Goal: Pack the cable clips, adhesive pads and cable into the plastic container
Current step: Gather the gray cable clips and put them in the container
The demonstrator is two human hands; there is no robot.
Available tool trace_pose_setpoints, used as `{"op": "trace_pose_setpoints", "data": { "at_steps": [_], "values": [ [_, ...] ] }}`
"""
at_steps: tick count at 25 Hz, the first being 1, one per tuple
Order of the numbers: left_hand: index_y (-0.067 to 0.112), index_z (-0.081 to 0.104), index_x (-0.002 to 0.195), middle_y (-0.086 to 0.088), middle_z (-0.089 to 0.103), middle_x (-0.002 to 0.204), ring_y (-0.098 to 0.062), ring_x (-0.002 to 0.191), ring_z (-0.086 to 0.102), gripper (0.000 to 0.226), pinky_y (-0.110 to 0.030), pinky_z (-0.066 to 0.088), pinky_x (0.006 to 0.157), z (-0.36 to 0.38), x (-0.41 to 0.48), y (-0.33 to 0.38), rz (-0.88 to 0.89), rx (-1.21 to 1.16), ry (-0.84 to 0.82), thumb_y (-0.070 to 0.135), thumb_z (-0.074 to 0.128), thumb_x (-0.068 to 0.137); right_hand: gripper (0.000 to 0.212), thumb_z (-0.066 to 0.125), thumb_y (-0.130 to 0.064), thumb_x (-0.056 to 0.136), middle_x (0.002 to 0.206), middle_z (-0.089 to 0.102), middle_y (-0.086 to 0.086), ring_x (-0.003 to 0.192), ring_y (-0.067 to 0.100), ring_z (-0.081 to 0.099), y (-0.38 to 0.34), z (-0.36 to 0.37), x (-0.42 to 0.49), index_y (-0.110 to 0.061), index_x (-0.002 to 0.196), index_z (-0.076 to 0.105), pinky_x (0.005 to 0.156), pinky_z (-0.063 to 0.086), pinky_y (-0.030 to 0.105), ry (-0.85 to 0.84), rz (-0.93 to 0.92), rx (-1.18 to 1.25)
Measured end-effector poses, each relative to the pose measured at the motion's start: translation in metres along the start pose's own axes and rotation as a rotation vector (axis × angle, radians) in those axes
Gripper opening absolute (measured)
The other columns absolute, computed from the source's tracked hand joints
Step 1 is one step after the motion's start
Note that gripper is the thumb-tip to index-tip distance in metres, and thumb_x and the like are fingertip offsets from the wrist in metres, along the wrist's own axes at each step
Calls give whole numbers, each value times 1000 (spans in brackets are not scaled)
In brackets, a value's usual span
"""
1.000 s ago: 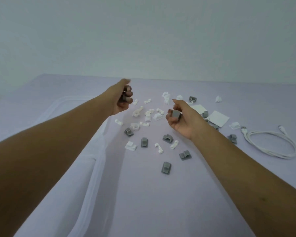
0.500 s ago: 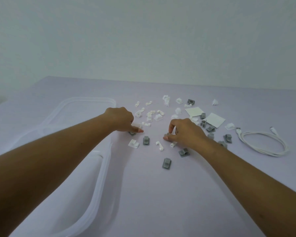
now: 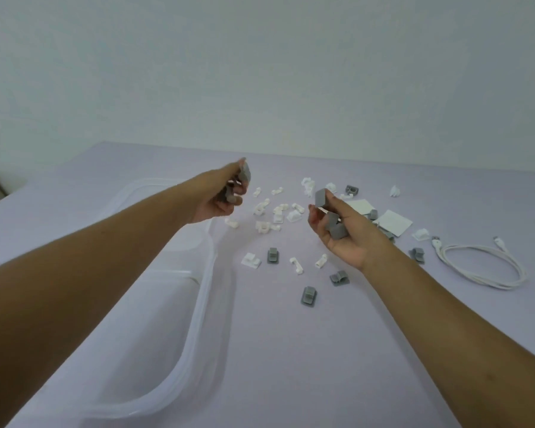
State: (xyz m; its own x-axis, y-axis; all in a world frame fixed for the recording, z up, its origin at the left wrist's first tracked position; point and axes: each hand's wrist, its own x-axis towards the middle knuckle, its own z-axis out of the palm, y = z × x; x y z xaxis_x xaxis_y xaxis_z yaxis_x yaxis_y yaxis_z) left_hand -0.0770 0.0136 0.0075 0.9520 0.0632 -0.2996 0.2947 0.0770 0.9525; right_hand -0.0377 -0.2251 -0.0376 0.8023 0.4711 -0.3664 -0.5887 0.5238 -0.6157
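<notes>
Two forearms: bare, reaching in from the near edge over the lilac tabletop (image 3: 291, 366), with both hands lifted off it.
Near left: the plastic container (image 3: 198, 307), clear, lies open on the tabletop under the left forearm.
Near centre: several grey clips (image 3: 308, 295) lie singly on the tabletop to the right of the container, with small white clips (image 3: 296, 265) among them.
Right side: the right hand (image 3: 343, 239) is palm up. Thumb and forefinger pinch one grey clip, and more grey clips sit in the curled fingers.
Left side: the left hand (image 3: 217, 202) is raised near the container's far end. It has one grey clip at its fingertips and others gripped in its curled fingers.
Between the hands: a loose scatter of white clips, none of them in the container.
Far right: the cable (image 3: 482, 267), white and loosely coiled, lies on the tabletop well apart from the container.
Behind the right hand: the adhesive pads (image 3: 394, 222), flat white squares partly hidden by the fingers, with grey clips at their edges.
Far left: a second clear rimmed piece (image 3: 155, 183) lies just beyond the container.
Back: a plain pale wall (image 3: 260, 72).
</notes>
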Motion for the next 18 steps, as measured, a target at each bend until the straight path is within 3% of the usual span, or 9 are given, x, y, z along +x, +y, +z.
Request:
{"op": "trace_pose_setpoints", "data": {
  "at_steps": [4, 6, 8, 12, 18],
  "values": [
    [14, 59, 76, 0, 62, 75, -7, 43, 48, 27, -12, 22, 31, -14, -33, 5, 94, -530, 52, 23, 41, 93, 32, 58, -16, 90, 102, 59, 23, 82, 28, 62, 10, 34, -7, 2, 116, 57, 57, 61, 33, -67, 86, 169],
    [6, 66, 91, -9, 71, 87, -11, 50, 60, 29, -11, 26, 30, -26, -55, 3, 70, -637, 56, 20, 40, 93, 31, 54, -17, 92, 104, 55, 23, 82, 29, 59, 14, 58, -10, 3, 115, 55, 63, 61, 33, -62, 170, 98],
    [4, 66, 100, -14, 72, 90, -14, 56, 63, 30, -11, 31, 32, -40, -80, 0, 27, -652, 75, 22, 41, 96, 29, 49, -13, 94, 108, 51, 25, 80, 31, 58, 21, 86, -17, 4, 117, 52, 58, 59, 32, -85, 255, -41],
    [5, 61, 109, -18, 69, 89, -17, 60, 63, 34, -14, 43, 39, -72, -139, -19, -157, -431, 176, 31, 42, 99, 18, 53, -1, 91, 109, 52, 23, 70, 25, 62, 54, 140, -38, 3, 109, 55, 54, 56, 25, -288, 294, -562],
    [1, 58, 122, -21, 67, 112, -28, 77, 73, 55, -27, 53, 47, -88, -194, -58, -483, -100, 126, 46, 38, 98, 13, 62, -5, 90, 93, 64, 7, 80, 10, 64, 110, 164, -56, -6, 103, 65, 67, 54, 18, -724, 88, -1626]
  ]
}}
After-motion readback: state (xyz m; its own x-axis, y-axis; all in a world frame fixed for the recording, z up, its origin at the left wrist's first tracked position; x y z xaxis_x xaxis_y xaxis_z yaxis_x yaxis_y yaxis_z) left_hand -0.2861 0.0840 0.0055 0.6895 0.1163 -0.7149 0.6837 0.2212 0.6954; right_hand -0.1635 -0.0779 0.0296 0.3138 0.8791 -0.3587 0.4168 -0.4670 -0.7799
